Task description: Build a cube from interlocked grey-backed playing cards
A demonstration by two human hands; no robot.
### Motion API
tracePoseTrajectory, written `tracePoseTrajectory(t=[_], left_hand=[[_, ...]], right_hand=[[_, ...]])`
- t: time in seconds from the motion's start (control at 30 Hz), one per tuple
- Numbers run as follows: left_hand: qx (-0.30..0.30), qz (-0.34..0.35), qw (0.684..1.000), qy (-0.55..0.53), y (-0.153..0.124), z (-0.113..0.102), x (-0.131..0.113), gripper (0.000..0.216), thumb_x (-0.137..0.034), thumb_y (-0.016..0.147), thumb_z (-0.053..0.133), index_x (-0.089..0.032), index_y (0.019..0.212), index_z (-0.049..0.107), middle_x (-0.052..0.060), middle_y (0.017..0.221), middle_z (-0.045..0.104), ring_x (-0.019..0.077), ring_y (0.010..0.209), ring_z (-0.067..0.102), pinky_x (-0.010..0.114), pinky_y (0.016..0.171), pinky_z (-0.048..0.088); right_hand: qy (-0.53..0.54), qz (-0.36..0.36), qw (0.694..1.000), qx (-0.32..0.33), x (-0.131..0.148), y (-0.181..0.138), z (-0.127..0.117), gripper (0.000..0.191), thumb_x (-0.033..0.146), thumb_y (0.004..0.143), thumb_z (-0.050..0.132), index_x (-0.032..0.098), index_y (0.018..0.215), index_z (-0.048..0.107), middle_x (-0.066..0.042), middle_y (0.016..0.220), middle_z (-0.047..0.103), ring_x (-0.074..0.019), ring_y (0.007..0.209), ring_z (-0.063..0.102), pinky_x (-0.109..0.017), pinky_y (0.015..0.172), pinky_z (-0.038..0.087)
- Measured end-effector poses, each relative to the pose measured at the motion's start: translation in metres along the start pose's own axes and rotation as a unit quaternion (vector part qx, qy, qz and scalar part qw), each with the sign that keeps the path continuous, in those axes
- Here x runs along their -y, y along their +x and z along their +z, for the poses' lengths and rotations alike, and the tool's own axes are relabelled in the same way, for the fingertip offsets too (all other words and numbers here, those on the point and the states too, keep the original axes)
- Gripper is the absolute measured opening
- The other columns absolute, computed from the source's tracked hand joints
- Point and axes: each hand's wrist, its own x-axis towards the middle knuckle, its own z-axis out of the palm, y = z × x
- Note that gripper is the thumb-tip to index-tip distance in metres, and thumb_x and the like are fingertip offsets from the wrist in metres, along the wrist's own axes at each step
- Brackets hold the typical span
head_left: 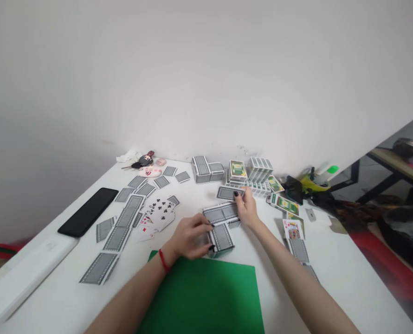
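While the left hand [192, 239] curls around the near block [221, 239] of a T-shaped build of grey-backed cards, thumb and fingertips clasping that block's left side, the right hand [248, 211] reaches over the right end of the cross block [220, 213] and pinches the right end of a loose card [228, 192]. I cannot tell whether that card is lifted or lies flat. The build sits about midway across the table [63, 297], just beyond the far edge of a green sheet [206, 297] that lies against the near edge. The near block's long axis runs from the near edge toward the far edge, so it lies to the right of the left palm. The cross block runs left to right, touching the near block's far end. The loose card lies just beyond the cross block, toward the far edge, with its long axis also left to right. It is at the right hand's fingertips and well clear of the left hand. Stacked decks [258, 169] stand along the far edge, a fan of face-up cards [159, 211] lies left of the build, and a black phone [88, 211] rests near the left edge.
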Motion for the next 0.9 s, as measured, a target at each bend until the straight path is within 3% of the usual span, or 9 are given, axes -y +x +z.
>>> tracePoseTrajectory(t=[0.1,0.17,0.23,0.33,0.4,0.47,0.6,0.73,0.9], left_hand=[[-0.006,0.073,0.993,0.088,0.003,0.005,-0.011,0.029,-0.045,0.072,0.054,-0.018,0.082,0.056,0.003,0.068,0.055,0.0143,0.058,0.051,0.029,0.055,0.043],[0.013,0.1,0.988,0.12,0.009,0.008,-0.02,0.028,-0.047,0.072,0.055,-0.019,0.075,0.055,0.002,0.062,0.054,0.0155,0.058,0.05,0.033,0.062,0.044],[0.05,0.102,0.986,0.124,0.016,0.008,-0.028,0.032,-0.051,0.072,0.054,-0.019,0.077,0.055,0.005,0.073,0.061,0.0196,0.07,0.055,0.039,0.075,0.044],[0.125,0.071,0.983,0.114,0.026,0.007,-0.034,0.056,-0.063,0.07,0.053,-0.016,0.101,0.055,0.014,0.111,0.06,0.0281,0.102,0.053,0.048,0.098,0.032],[0.161,0.047,0.979,0.117,0.031,0.007,-0.034,0.071,-0.064,0.069,0.053,-0.013,0.118,0.048,0.016,0.12,0.055,0.0298,0.111,0.049,0.049,0.105,0.024],[0.178,0.032,0.976,0.122,0.032,0.007,-0.033,0.07,-0.058,0.071,0.054,-0.012,0.124,0.044,0.015,0.116,0.058,0.0288,0.109,0.051,0.049,0.107,0.021],[0.152,0.037,0.98,0.119,0.029,0.009,-0.033,0.053,-0.05,0.075,0.052,-0.014,0.115,0.052,0.012,0.108,0.061,0.026,0.101,0.055,0.046,0.104,0.028],[0.095,0.052,0.986,0.122,0.025,0.01,-0.033,0.046,-0.044,0.075,0.052,-0.014,0.11,0.054,0.011,0.101,0.063,0.0253,0.097,0.056,0.044,0.097,0.038],[0.031,0.079,0.99,0.109,0.022,0.012,-0.03,0.046,-0.031,0.072,0.048,-0.015,0.115,0.05,0.011,0.098,0.063,0.0246,0.094,0.057,0.044,0.09,0.044]], right_hand=[[0.014,-0.008,0.998,0.053,0.003,0.012,0.01,0.015,0.035,0.088,0.036,0.021,0.086,0.04,0.001,0.071,0.05,-0.0159,0.065,0.049,-0.028,0.063,0.041],[0.01,-0.022,0.996,0.091,0.009,0.017,0.016,0.014,0.033,0.088,0.035,0.02,0.088,0.041,0.001,0.072,0.049,-0.0157,0.066,0.049,-0.028,0.064,0.04],[0.009,-0.041,0.991,0.123,0.016,0.02,0.023,0.014,0.032,0.088,0.035,0.02,0.088,0.041,0.0,0.072,0.049,-0.0155,0.066,0.049,-0.027,0.064,0.04],[0.02,-0.056,0.99,0.131,0.027,0.022,0.031,0.013,0.03,0.088,0.035,0.019,0.086,0.043,0.0,0.074,0.051,-0.0151,0.068,0.05,-0.027,0.066,0.041],[0.03,-0.038,0.994,0.101,0.033,0.023,0.034,0.014,0.031,0.087,0.037,0.019,0.084,0.044,0.0,0.074,0.052,-0.0146,0.068,0.05,-0.027,0.066,0.042],[0.043,0.003,0.998,0.047,0.037,0.021,0.03,0.017,0.034,0.086,0.04,0.019,0.081,0.046,0.001,0.071,0.052,-0.0138,0.067,0.051,-0.027,0.066,0.044],[0.143,0.098,0.984,-0.042,0.041,0.007,0.006,0.023,0.041,0.081,0.05,0.018,0.081,0.051,0.001,0.069,0.055,-0.0125,0.061,0.054,-0.025,0.056,0.049],[0.168,0.168,0.97,-0.044,0.045,-0.021,-0.028,0.029,0.044,0.076,0.06,0.016,0.083,0.058,0.001,0.066,0.06,-0.0089,0.042,0.05,-0.022,0.04,0.045],[0.182,0.239,0.953,-0.03,0.059,-0.054,-0.052,0.032,0.046,0.077,0.06,0.015,0.086,0.056,0.004,0.041,0.055,-0.0105,0.03,0.048,-0.021,0.033,0.041]])
